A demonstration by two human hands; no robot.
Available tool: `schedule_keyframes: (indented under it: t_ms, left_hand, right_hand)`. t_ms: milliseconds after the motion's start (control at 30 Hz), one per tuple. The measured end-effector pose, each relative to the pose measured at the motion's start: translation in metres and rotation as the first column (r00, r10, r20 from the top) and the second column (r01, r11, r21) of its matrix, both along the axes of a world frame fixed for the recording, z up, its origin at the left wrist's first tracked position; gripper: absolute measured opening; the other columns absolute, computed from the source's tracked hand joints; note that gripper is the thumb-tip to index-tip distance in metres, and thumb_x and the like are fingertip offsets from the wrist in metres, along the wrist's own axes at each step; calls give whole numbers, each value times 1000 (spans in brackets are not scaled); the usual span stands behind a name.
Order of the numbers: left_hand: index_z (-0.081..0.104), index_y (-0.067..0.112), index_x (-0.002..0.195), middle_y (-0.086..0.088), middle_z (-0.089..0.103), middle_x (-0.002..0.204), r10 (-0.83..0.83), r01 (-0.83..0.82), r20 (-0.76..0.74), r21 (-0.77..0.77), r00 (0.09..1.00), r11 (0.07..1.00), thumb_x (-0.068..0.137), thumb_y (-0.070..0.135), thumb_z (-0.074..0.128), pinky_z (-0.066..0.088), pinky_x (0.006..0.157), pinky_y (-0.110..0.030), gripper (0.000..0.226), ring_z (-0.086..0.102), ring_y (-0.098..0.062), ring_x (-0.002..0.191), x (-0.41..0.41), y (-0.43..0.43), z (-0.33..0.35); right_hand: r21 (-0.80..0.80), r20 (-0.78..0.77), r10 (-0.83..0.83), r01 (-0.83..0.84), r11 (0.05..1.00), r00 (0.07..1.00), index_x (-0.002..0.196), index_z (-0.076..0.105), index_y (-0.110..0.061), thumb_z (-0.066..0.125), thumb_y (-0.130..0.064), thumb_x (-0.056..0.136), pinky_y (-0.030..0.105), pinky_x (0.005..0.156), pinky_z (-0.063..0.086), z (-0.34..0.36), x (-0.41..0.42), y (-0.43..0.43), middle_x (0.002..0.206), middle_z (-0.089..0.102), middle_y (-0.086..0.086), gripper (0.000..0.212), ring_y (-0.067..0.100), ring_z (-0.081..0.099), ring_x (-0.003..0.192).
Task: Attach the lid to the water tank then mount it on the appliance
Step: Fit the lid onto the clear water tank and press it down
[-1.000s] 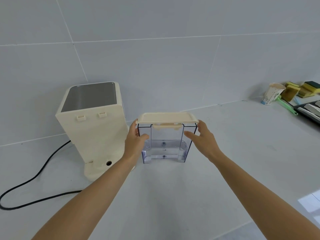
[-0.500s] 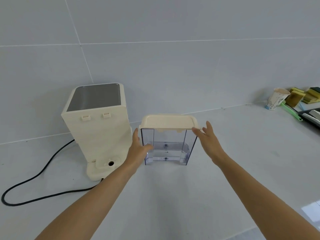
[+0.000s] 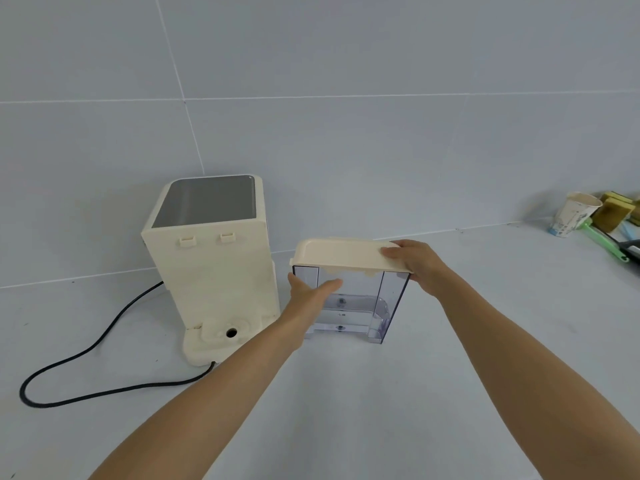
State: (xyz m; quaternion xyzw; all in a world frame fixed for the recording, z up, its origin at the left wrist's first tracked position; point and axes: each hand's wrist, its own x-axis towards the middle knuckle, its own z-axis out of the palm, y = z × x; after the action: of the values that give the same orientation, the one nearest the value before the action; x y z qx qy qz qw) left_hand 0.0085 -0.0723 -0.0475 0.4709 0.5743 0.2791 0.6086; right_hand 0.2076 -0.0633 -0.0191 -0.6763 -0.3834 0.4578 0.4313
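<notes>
We note the surroundings first: a pale counter (image 3: 346, 410) against a grey tiled wall, with the cream appliance (image 3: 211, 268) standing left of centre, its rear face toward us showing two small clips near the top and a round port in its foot. A black power cord (image 3: 93, 348) loops from its base across the counter to the left. Far right, well apart from the work, we see a paper cup (image 3: 571, 213), yellow sponges (image 3: 616, 209) and a green-handled brush (image 3: 602, 240). Nothing lies between the appliance and the clear water tank (image 3: 360, 303), which stands upright on the counter just beside the appliance's right side, a narrow gap between them. The cream lid (image 3: 343, 255) sits on the tank's top, slightly tilted, its right end appearing a little lower. Left hand (image 3: 311, 296): fingers wrapped around the tank's left wall below the lid, thumb across the front face, holding it. Right hand (image 3: 415, 265): palm down over the lid's right end, fingers laid flat on top and curled over the edge, pressed against the lid. Both forearms extend straight from the lower frame.
</notes>
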Motion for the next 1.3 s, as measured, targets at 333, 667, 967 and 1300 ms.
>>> schedule_keyframes:
  t_ms: [333,667,967,1300]
  left_hand:
    - [-25,19,140,-5,1,158,65,-67,-47,-48,997,997,76,56,57,18,111,-49,111,13,-30,142,20,24,11]
    - [39,23,132,0,47,138,-275,281,98,-49,956,958,82,34,61,18,114,-44,56,35,-21,132,28,50,17]
    - [50,20,126,-2,58,119,-455,456,-87,-12,886,890,87,37,53,32,109,-45,43,50,-22,115,36,56,31]
    - [17,17,144,-1,21,154,-238,444,-494,354,836,823,87,41,49,25,108,-35,70,23,-20,139,34,11,54]
  right_hand:
    - [-109,113,129,-117,987,985,75,45,-14,74,-27,71,35,80,53,4,-1,-23,99,58,8,31,23,57,89]
    - [-255,256,319,-254,933,912,79,57,-9,68,-40,73,23,63,49,9,-32,-49,75,56,5,34,16,55,64]
    - [-267,211,308,-248,931,928,84,57,-7,61,-41,79,22,61,47,4,-37,-58,73,57,3,35,14,55,63]
    - [-66,497,58,-29,997,866,136,35,-2,32,-49,91,37,100,36,29,4,-24,135,49,18,65,28,48,119]
